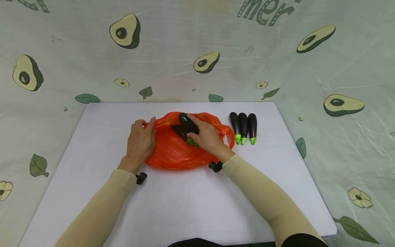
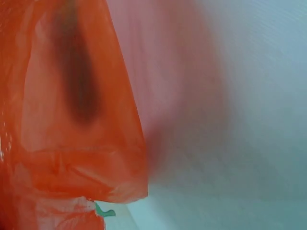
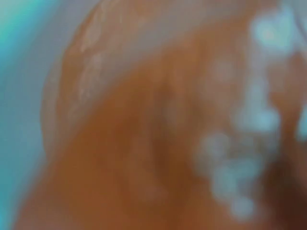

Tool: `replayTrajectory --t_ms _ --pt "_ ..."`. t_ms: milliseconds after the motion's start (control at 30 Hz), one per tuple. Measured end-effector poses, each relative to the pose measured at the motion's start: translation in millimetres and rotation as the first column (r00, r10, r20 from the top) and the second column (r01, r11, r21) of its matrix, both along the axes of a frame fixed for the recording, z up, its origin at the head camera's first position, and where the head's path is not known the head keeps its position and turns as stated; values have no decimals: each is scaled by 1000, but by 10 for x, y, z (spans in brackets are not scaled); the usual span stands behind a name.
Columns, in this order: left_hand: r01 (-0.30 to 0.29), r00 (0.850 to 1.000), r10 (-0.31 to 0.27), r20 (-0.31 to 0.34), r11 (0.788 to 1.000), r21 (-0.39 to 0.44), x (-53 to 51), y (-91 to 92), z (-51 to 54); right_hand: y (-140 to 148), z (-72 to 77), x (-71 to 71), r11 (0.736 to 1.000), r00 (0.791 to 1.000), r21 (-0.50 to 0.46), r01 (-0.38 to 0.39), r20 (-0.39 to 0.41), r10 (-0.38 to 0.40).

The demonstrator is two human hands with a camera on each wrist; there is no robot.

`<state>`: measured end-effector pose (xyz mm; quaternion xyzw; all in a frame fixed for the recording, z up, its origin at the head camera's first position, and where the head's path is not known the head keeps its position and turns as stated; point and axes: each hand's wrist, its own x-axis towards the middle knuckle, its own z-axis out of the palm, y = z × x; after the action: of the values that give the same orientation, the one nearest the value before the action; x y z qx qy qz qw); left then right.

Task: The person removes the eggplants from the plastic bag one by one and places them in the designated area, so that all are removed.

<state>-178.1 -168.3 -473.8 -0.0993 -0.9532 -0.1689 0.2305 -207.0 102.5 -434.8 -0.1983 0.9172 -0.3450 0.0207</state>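
Note:
A red-orange plastic bag [image 1: 172, 154] lies spread on the white table, its mouth held up at the left by my left hand [image 1: 140, 140], which pinches the rim. Over the opening, my right hand [image 1: 208, 135] grips a dark purple eggplant [image 1: 187, 121]. Below it, another eggplant [image 1: 178, 130] rests in the bag, with green stem ends showing beside the right fingers. Through the bag film [image 2: 120, 167] in the left wrist view, a dark long shape shows. The right wrist view is mostly blurred orange film [image 3: 81, 72].
Three eggplants [image 1: 243, 125] lie side by side right of the bag, green ends toward me. A white tabletop [image 1: 172, 209] spreads beneath everything. Behind it hangs a pale cloth [image 1: 172, 79] printed with avocados and leaves.

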Motion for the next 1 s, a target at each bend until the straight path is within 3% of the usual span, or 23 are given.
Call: replayTrajectory --t_ms 167,433,533,733,1000 --pt "-13 1000 13 3 1000 14 0 -10 0 -46 -35 -75 1000 1000 -26 -3 12 3" --pt "11 1000 -11 6 1000 9 -20 62 -22 147 112 50 988 998 -147 40 45 -34" --pt "17 1000 -17 4 1000 0 -17 85 -30 299 196 93 984 997 -162 70 26 -67" --pt "10 1000 -9 12 1000 -8 -12 96 -29 692 387 117 982 986 -94 163 -15 -165" --pt "16 1000 -16 11 1000 -8 3 82 -32 1362 468 10 942 941 -39 334 -40 -335"
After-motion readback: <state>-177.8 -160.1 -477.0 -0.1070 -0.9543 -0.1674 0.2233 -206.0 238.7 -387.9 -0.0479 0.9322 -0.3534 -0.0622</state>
